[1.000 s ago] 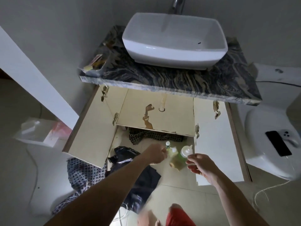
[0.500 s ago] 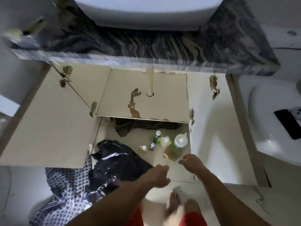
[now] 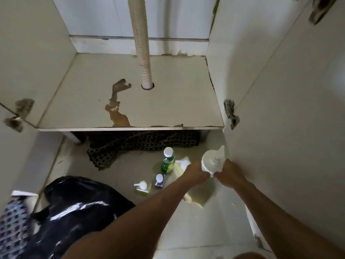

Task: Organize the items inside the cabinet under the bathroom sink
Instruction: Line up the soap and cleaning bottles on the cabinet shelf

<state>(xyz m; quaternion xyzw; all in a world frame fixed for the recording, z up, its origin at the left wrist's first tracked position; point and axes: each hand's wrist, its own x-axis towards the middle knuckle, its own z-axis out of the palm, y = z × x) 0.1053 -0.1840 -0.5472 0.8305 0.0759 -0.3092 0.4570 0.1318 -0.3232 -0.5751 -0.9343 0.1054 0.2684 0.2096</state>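
Note:
A big pump bottle (image 3: 212, 162) with a white top and yellowish body stands on the floor in front of the cabinet. My left hand (image 3: 196, 173) and my right hand (image 3: 229, 174) both grip it just under the pump head. Left of it stand a green bottle (image 3: 168, 162) with a white cap, a small dark bottle (image 3: 159, 181) and a small yellow pump bottle (image 3: 142, 187). A second yellowish bottle (image 3: 182, 164) is partly hidden behind my left hand. The cabinet shelf (image 3: 130, 101) above is bare, with peeling patches.
A ribbed drain pipe (image 3: 141, 45) runs down through the shelf. A dark patterned cloth (image 3: 134, 144) lies under the shelf. A black plastic bag (image 3: 74, 208) and a patterned cloth (image 3: 13, 221) sit at lower left. Open cabinet doors (image 3: 289, 128) flank both sides.
The view has dropped low and close to the cabinet. Both hands have reached forward from open air and closed around the big pump bottle.

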